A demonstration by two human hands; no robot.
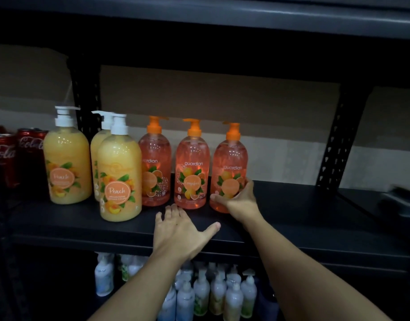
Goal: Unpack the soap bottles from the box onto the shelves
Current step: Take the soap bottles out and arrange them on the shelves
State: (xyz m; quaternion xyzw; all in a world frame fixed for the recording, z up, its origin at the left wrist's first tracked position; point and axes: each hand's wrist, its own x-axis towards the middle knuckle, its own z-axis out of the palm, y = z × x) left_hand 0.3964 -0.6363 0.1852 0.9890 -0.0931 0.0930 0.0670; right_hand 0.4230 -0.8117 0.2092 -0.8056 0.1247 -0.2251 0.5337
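Head cam, looking into a dark metal shelf [292, 205] in pretty dim light. The right hand [240, 201] is wrapped around the lower part of the rightmost grapefruit soap bottle [230, 156], thumb on its left side and fingers curled round the right. The bottle stands upright on the shelf.

The left hand [178, 228] is spread flat over the front of the shelf, fingers straight and thumb stuck out to the right. Its fingertips are just in front of the middle grapefruit bottle [192, 167] (can't tell if the palm actually touches the board, or the fingertips the bottle).

The left grapefruit bottle [155, 163] stands beside that one, so the three orange-pump bottles make a row with small gaps between them. Further left are the white-pump ones: the front peach bottle [119, 177] sits nearest the edge, the back peach bottle [98, 144] is mostly hidden behind it, and the far peach bottle [67, 158] is off to the left. Past those are red Coca-Cola cans [30, 147].

Down on the lower shelf there's a bunch of pale pump bottles [200, 290], too dark to read. A perforated upright post [336, 144] stands at the right, with some dark blurry object [398, 200] at the edge.
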